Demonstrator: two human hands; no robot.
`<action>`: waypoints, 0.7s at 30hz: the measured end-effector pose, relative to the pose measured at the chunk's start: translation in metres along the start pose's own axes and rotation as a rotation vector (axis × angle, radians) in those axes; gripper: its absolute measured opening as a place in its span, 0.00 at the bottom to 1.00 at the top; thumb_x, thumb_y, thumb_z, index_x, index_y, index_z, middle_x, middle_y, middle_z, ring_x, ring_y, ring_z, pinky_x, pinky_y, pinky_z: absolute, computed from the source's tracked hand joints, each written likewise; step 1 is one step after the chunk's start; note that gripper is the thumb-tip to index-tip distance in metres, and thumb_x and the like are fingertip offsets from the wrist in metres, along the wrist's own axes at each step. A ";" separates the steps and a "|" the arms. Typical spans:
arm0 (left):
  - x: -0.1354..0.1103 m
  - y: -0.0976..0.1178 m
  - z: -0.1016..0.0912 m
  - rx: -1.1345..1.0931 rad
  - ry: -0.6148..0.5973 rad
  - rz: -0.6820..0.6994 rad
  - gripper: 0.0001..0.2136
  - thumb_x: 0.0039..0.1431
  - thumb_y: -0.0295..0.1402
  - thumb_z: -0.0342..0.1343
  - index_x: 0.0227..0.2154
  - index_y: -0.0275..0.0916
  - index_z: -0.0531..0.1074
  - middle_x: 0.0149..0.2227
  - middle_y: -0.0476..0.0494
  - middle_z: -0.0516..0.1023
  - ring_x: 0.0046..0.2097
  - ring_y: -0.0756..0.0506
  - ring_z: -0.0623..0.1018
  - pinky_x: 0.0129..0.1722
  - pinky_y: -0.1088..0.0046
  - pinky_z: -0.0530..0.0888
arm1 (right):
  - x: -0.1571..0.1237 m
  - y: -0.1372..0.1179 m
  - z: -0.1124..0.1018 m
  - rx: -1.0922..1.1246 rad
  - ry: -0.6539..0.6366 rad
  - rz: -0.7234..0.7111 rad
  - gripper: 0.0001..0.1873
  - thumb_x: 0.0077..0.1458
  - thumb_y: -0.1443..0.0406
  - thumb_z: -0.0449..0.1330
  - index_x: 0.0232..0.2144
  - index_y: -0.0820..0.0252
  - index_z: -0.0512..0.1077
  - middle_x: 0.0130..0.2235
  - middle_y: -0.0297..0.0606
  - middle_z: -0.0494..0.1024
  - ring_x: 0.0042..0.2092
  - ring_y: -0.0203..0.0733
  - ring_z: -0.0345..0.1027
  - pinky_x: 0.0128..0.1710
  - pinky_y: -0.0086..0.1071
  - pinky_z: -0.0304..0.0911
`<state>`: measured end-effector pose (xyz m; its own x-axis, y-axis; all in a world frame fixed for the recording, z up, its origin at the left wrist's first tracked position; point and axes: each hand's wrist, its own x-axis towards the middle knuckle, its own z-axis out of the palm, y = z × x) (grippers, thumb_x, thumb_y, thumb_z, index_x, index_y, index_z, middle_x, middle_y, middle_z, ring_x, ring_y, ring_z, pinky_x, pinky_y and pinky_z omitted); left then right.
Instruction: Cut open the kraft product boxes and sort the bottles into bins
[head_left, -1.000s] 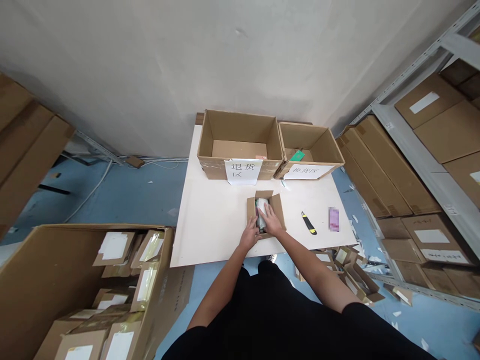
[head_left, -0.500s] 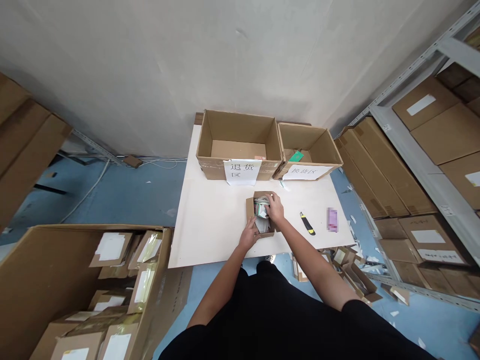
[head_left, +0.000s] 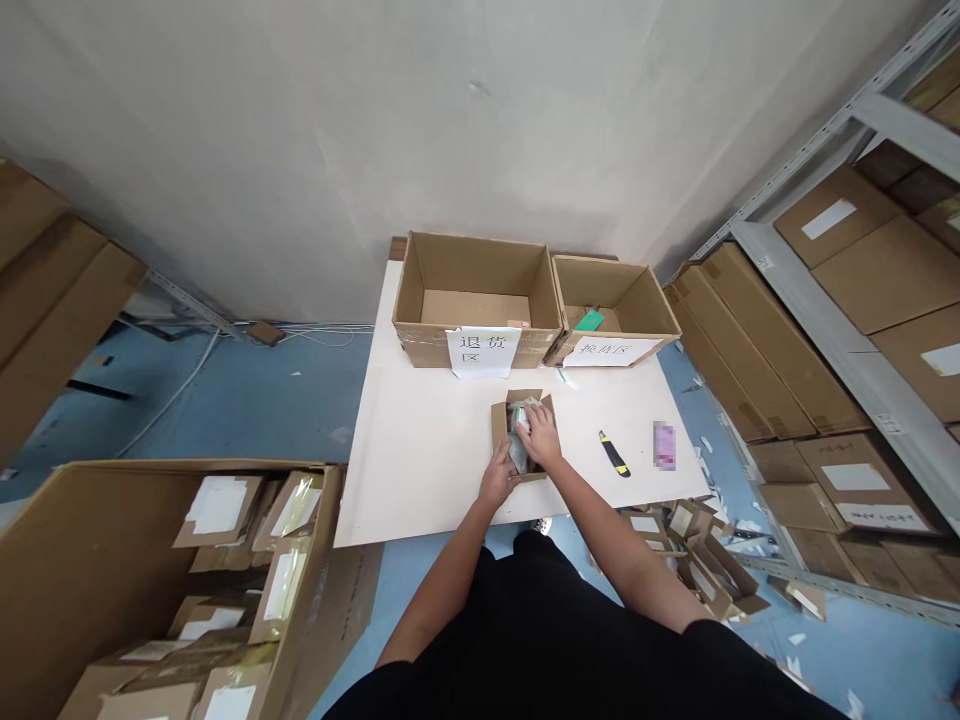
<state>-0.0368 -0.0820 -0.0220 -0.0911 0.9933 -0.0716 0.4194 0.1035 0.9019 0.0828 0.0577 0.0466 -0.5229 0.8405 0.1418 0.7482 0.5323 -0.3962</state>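
A small open cardboard box (head_left: 500,423) sits near the front middle of the white table (head_left: 420,450). My left hand (head_left: 497,478) grips the box's near left edge. My right hand (head_left: 540,437) reaches into the box, its fingers curled around a grey and green packaged item (head_left: 520,420) inside. The item is partly hidden by my hand.
Two larger open boxes with paper labels stand at the table's back: the left one (head_left: 476,300) and the right one (head_left: 611,315) with a green card inside. A yellow-black utility knife (head_left: 614,454) and a pink item (head_left: 664,445) lie right. A big carton of parcels (head_left: 172,580) stands left; shelves of boxes (head_left: 840,330) right.
My right hand moved from the box's far end back over its middle, still on the packaged item. My left hand stays at the box's near edge. The view shifted slightly.
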 end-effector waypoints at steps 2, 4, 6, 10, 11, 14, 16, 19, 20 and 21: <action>-0.001 -0.001 0.000 -0.024 0.012 0.021 0.11 0.49 0.22 0.68 0.22 0.39 0.71 0.74 0.38 0.61 0.76 0.27 0.53 0.71 0.39 0.62 | -0.006 -0.002 0.004 -0.017 -0.014 0.041 0.31 0.66 0.52 0.57 0.66 0.61 0.69 0.65 0.49 0.70 0.71 0.61 0.51 0.69 0.54 0.55; -0.001 -0.002 0.000 -0.035 0.015 0.040 0.11 0.50 0.22 0.68 0.22 0.39 0.71 0.74 0.38 0.61 0.76 0.27 0.52 0.71 0.39 0.61 | -0.012 -0.004 0.009 -0.037 -0.057 0.107 0.33 0.62 0.53 0.61 0.65 0.60 0.70 0.65 0.51 0.69 0.72 0.64 0.50 0.68 0.56 0.55; -0.001 -0.003 0.001 -0.040 0.016 0.045 0.10 0.50 0.22 0.68 0.23 0.39 0.72 0.74 0.38 0.61 0.77 0.27 0.51 0.72 0.38 0.60 | -0.015 -0.006 0.015 -0.055 -0.104 0.178 0.34 0.59 0.55 0.64 0.64 0.61 0.70 0.69 0.52 0.65 0.72 0.67 0.48 0.67 0.56 0.57; 0.000 -0.005 0.002 -0.038 0.013 0.036 0.09 0.49 0.23 0.68 0.24 0.40 0.74 0.74 0.38 0.60 0.77 0.28 0.50 0.73 0.37 0.57 | -0.014 -0.013 0.020 -0.064 -0.113 0.236 0.28 0.61 0.56 0.62 0.61 0.59 0.74 0.75 0.48 0.53 0.75 0.68 0.41 0.66 0.56 0.59; 0.001 -0.006 0.002 -0.031 0.012 0.038 0.09 0.49 0.23 0.69 0.24 0.39 0.74 0.74 0.38 0.59 0.77 0.28 0.50 0.73 0.38 0.57 | -0.012 -0.015 0.020 -0.059 -0.098 0.223 0.27 0.62 0.57 0.61 0.61 0.58 0.74 0.76 0.46 0.52 0.75 0.66 0.40 0.66 0.56 0.59; 0.001 -0.007 0.002 0.002 0.012 0.043 0.09 0.50 0.27 0.70 0.24 0.40 0.74 0.74 0.38 0.60 0.77 0.29 0.51 0.72 0.38 0.60 | -0.012 -0.022 0.020 -0.064 -0.065 0.172 0.26 0.63 0.62 0.59 0.63 0.55 0.73 0.75 0.42 0.55 0.76 0.63 0.39 0.66 0.55 0.62; 0.000 -0.006 0.002 0.030 0.011 0.032 0.09 0.51 0.27 0.70 0.24 0.40 0.74 0.74 0.39 0.61 0.77 0.29 0.52 0.72 0.38 0.61 | -0.015 -0.026 0.020 -0.094 -0.069 0.155 0.25 0.63 0.65 0.58 0.61 0.55 0.74 0.76 0.39 0.54 0.76 0.63 0.38 0.65 0.54 0.64; -0.002 -0.003 0.002 0.074 0.016 0.022 0.08 0.55 0.27 0.68 0.25 0.39 0.74 0.74 0.37 0.59 0.77 0.28 0.51 0.72 0.40 0.60 | -0.024 -0.032 0.014 -0.130 -0.054 0.109 0.21 0.62 0.67 0.58 0.56 0.56 0.77 0.77 0.37 0.50 0.77 0.64 0.35 0.62 0.54 0.67; -0.002 -0.002 0.002 0.090 0.022 0.028 0.08 0.56 0.27 0.67 0.26 0.39 0.74 0.74 0.36 0.59 0.77 0.28 0.51 0.73 0.40 0.59 | -0.028 -0.035 0.010 -0.131 -0.030 0.081 0.20 0.62 0.67 0.58 0.56 0.56 0.77 0.78 0.37 0.48 0.77 0.65 0.35 0.62 0.54 0.68; -0.001 -0.001 0.001 0.108 0.031 0.039 0.06 0.57 0.27 0.67 0.27 0.39 0.75 0.74 0.36 0.59 0.77 0.28 0.52 0.73 0.41 0.59 | -0.031 -0.038 0.005 -0.126 0.003 0.047 0.20 0.62 0.67 0.58 0.56 0.57 0.77 0.78 0.38 0.47 0.77 0.65 0.34 0.61 0.55 0.69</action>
<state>-0.0358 -0.0833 -0.0230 -0.1000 0.9947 -0.0223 0.5182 0.0712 0.8523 0.0689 0.0109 0.0524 -0.4851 0.8650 0.1281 0.8173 0.5006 -0.2855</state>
